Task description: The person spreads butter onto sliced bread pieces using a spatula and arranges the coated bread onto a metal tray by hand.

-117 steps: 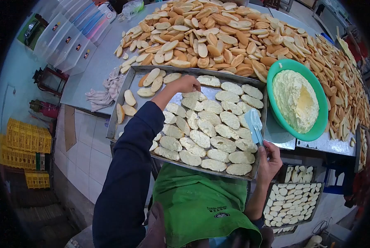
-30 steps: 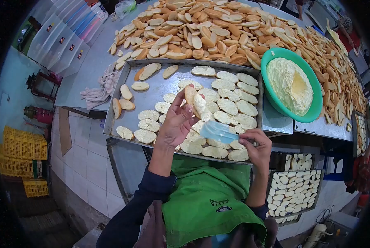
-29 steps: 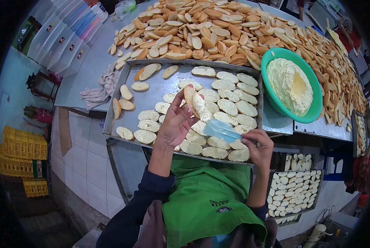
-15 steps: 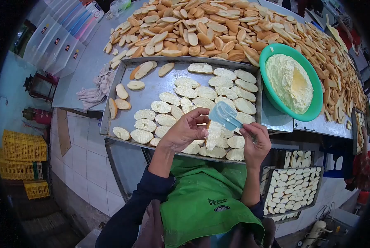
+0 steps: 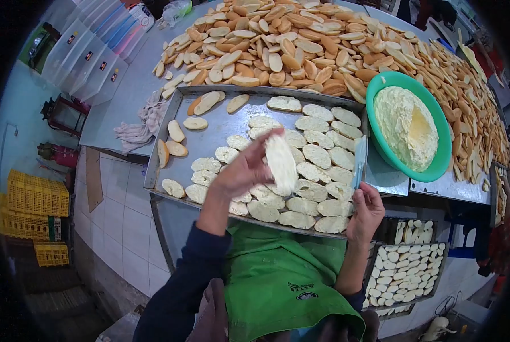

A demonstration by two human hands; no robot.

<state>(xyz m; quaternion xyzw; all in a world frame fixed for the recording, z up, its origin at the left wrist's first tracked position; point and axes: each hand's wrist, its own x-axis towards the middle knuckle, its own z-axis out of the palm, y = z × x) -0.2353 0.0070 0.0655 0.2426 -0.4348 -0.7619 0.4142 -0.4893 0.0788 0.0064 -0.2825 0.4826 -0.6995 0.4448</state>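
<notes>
Held over the tray by my left hand (image 5: pixel 241 171) is a bread slice (image 5: pixel 281 165) with pale cream over its face; the fingers are closed on its edge. My right hand (image 5: pixel 366 212) grips a light-blue spatula (image 5: pixel 359 162), its blade upright and edge-on near the tray's right side. Below both hands lies the metal tray (image 5: pixel 223 125), with rows of cream-covered slices on its middle and right. Several plain slices (image 5: pixel 176 130) rest at its left. A green bowl (image 5: pixel 374 131) of pale cream (image 5: pixel 400 122) stands right of the tray.
Behind the tray a large heap of bread slices (image 5: pixel 317 48) spreads across the table. A crumpled cloth (image 5: pixel 144 122) lies left of the tray. More filled trays (image 5: pixel 406 273) stand low on the right. Yellow crates (image 5: pixel 35 208) and clear plastic boxes (image 5: pixel 87 62) are at the left.
The spatula has come away from the slice and moved right, its blade turning upright. My left hand has tilted the slice, showing its cream-covered face. The whole view has shifted slightly.
</notes>
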